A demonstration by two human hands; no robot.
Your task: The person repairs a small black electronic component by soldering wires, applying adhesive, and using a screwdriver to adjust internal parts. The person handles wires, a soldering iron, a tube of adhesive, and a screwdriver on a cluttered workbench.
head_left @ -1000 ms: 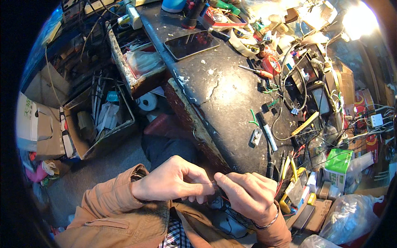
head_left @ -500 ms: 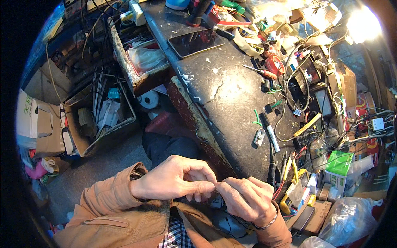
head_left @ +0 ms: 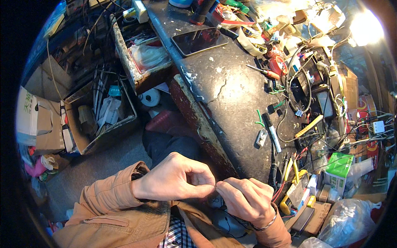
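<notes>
Just off the near edge of the workbench (head_left: pixel 235 120), 2 bare hands meet fingertip to fingertip. The left hand (head_left: pixel 175 180) has its thumb and index finger closed to a pinch, the other fingers curled beneath. The right hand (head_left: pixel 248 200) is folded in, palm down, its thumb and index fingertips brought together against the left ones. Whatever lies between those 4 digits, beside the workbench's near edge, is too small to tell. On the workbench's right part lie a marker (head_left: pixel 272 133), a small silvery piece (head_left: pixel 261 137) and a bit of green wire (head_left: pixel 259 118); farther up it, a red-handled screwdriver (head_left: pixel 264 72). A dark-screened phone (head_left: pixel 199 41) lies flat near the workbench's far end. A drawer (head_left: pixel 138 78) stands pulled out from the workbench's left side, and left of that side an open cardboard box (head_left: pixel 109 132) sits lower down, holding assorted items.
</notes>
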